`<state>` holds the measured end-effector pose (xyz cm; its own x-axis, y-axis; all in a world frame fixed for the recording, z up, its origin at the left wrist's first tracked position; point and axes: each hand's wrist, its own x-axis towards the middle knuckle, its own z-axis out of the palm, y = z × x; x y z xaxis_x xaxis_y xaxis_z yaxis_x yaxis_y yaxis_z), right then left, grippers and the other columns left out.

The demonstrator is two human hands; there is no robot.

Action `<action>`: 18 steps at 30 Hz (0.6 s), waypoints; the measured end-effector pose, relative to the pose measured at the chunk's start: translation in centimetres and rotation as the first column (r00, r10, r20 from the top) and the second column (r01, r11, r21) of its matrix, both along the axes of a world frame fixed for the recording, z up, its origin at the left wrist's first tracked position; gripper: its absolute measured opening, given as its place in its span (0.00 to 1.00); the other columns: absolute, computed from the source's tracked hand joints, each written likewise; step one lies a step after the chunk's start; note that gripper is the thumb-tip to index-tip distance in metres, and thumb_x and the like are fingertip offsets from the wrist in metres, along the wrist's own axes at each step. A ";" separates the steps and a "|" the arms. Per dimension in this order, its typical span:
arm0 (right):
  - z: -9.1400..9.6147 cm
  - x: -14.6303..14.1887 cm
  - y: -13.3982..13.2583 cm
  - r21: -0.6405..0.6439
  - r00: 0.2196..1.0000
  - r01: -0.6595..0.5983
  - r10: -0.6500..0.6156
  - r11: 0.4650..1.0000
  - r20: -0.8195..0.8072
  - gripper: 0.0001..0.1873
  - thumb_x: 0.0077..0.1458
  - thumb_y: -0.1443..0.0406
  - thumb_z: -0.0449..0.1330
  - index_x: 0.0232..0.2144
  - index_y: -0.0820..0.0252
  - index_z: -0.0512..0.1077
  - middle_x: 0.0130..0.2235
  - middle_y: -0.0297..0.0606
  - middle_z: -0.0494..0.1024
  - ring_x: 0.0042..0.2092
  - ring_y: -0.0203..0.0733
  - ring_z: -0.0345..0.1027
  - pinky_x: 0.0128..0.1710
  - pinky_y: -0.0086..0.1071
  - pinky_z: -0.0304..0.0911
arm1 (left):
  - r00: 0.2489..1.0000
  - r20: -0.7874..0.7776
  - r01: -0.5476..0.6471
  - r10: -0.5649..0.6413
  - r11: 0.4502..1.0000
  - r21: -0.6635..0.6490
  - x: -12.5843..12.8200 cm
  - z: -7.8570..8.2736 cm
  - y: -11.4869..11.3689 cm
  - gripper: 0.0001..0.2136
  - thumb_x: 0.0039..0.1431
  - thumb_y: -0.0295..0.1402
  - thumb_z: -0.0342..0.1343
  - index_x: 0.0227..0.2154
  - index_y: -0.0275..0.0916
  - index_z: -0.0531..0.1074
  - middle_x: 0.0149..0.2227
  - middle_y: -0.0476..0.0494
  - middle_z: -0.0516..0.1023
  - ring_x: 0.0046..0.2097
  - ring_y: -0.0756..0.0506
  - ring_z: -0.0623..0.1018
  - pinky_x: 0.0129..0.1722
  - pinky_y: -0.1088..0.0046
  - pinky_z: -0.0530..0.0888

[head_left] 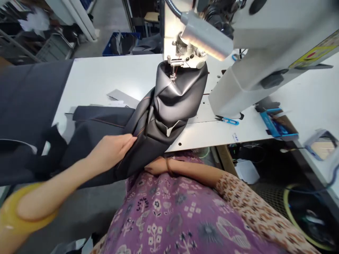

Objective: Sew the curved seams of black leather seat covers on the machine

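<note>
A black leatherette cover [169,102] with orange stitching lies bunched on the white sewing table [106,77], and its far end sits under the presser foot and needle [172,70] of an industrial sewing machine [265,46]. My left hand [113,150] grips a fold of the cover near the table's front edge. My right hand [156,165] lies low against the cover's underside, by the same edge, with its fingers hidden. A long dark panel [29,106] of the same piece trails off the table to the left.
Blue-handled scissors [227,121] lie on the table right of the cover, near an open blue box [278,123]. A grey offcut [122,98] lies behind the cover. A blue crate [119,44] stands on the floor beyond the table. The machine's lamp [206,35] hangs above the needle.
</note>
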<state>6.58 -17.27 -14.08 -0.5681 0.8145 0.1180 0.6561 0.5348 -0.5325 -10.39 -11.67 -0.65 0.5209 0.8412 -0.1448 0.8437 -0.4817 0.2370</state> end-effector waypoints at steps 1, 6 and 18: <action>0.5 0.1 0.2 -0.061 0.987 -0.159 0.159 0.985 -0.014 0.22 0.58 0.58 0.55 0.16 0.65 0.68 0.17 0.24 0.71 0.22 0.24 0.66 0.42 0.29 0.68 | 0.998 -0.058 -0.015 0.016 1.000 0.014 -1.1 -2.1 -0.5 0.18 0.62 0.39 0.38 0.18 0.40 0.58 0.18 0.49 0.70 0.22 0.48 0.71 0.23 0.75 0.60; 4.4 3.6 2.9 -0.525 0.758 -0.358 -0.088 0.772 -0.646 0.12 0.58 0.62 0.52 0.32 0.59 0.74 0.37 0.34 0.79 0.39 0.32 0.73 0.42 0.25 0.68 | 0.982 -0.174 0.046 -0.067 0.992 -0.121 -1.8 -6.8 -1.3 0.15 0.63 0.37 0.40 0.24 0.40 0.64 0.20 0.51 0.73 0.23 0.48 0.74 0.22 0.75 0.59; 0.4 4.5 9.5 -0.919 -0.274 -0.354 -0.959 0.174 -0.076 0.14 0.58 0.71 0.41 0.29 0.57 0.65 0.38 0.39 0.72 0.38 0.29 0.70 0.43 0.25 0.68 | 0.872 -0.164 0.486 -0.462 0.858 0.166 -0.4 -3.6 6.1 0.06 0.56 0.34 0.54 0.27 0.38 0.70 0.30 0.44 0.73 0.34 0.44 0.73 0.35 0.67 0.70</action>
